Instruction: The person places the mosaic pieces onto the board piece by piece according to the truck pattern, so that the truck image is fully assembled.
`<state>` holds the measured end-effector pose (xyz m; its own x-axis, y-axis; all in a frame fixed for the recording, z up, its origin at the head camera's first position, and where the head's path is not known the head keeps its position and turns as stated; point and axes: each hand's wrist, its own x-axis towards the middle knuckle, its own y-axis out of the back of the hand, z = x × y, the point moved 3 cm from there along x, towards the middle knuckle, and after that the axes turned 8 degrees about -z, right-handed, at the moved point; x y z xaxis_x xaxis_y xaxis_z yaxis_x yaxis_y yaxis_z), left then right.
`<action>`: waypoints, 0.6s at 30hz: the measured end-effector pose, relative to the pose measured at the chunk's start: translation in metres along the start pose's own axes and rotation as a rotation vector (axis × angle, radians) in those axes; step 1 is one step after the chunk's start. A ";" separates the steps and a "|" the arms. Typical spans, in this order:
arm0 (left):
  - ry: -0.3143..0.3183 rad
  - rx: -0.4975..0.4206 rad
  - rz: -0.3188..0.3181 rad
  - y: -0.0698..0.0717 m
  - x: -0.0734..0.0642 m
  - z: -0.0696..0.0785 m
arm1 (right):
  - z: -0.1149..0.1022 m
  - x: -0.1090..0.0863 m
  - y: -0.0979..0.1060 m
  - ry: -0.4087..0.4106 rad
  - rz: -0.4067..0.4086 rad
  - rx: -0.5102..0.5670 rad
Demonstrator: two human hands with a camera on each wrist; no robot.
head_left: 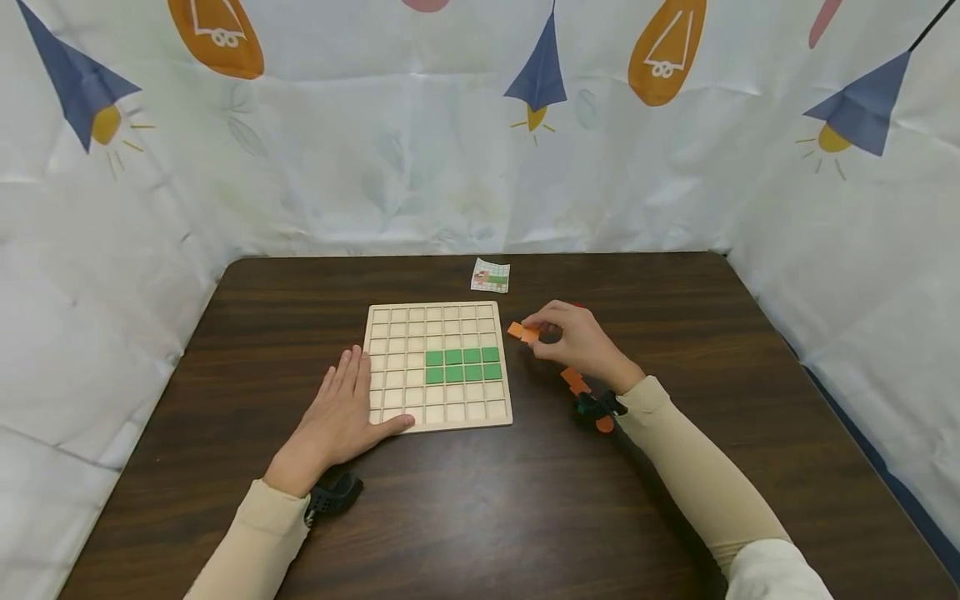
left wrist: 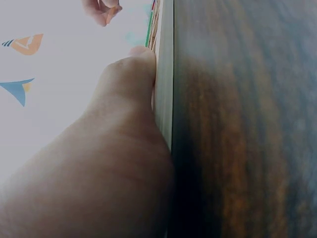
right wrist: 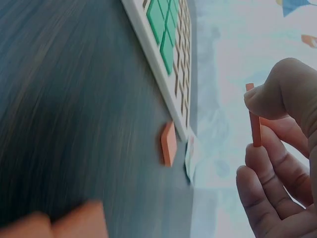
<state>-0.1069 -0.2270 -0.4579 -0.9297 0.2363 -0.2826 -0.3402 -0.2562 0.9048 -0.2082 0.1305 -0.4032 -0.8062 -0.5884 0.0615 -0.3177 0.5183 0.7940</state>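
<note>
A pale wooden grid board (head_left: 397, 362) lies on the dark table, with two rows of green square tiles (head_left: 472, 365) set in its right half. My left hand (head_left: 337, 417) rests along the board's left edge, fingers straight and thumb over the near left corner. Right of the board, my right hand (head_left: 581, 342) pinches a thin orange tile (right wrist: 255, 126) between thumb and fingers, raised above the table. Another orange tile (right wrist: 169, 144) lies on the table close to the board's far right corner. The left wrist view shows the left thumb (left wrist: 131, 74) against the board's side.
A small printed card (head_left: 491, 276) with a coloured grid lies behind the board. Several more orange pieces (head_left: 575, 381) lie under the right forearm, partly hidden, with a bit of red (head_left: 578, 305) behind the right hand. Printed white cloth (head_left: 420, 167) hangs around the table.
</note>
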 end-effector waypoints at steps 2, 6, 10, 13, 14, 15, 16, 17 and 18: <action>-0.003 -0.001 0.000 0.000 0.000 0.001 | -0.005 0.004 -0.004 0.003 -0.011 0.005; -0.004 0.003 -0.003 0.001 0.001 0.002 | -0.012 0.012 -0.011 0.032 -0.021 0.016; 0.002 0.006 -0.008 0.002 0.000 0.003 | -0.019 0.019 -0.018 0.077 -0.029 0.016; 0.004 0.004 -0.009 0.002 0.000 0.004 | -0.024 0.026 -0.023 0.091 -0.043 0.029; 0.005 0.004 -0.007 0.002 0.000 0.004 | -0.026 0.028 -0.025 0.095 -0.047 0.033; 0.007 0.002 -0.006 0.002 -0.001 0.003 | -0.028 0.030 -0.027 0.100 -0.051 0.034; 0.008 0.001 -0.005 0.002 -0.001 0.003 | -0.030 0.032 -0.029 0.102 -0.058 0.034; 0.010 0.001 -0.004 0.002 -0.001 0.002 | -0.032 0.034 -0.032 0.107 -0.064 0.035; 0.012 0.001 -0.003 0.001 -0.001 0.002 | -0.034 0.036 -0.034 0.113 -0.069 0.034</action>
<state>-0.1058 -0.2261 -0.4557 -0.9301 0.2261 -0.2894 -0.3431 -0.2544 0.9042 -0.2094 0.0705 -0.4073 -0.7207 -0.6889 0.0768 -0.3892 0.4938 0.7776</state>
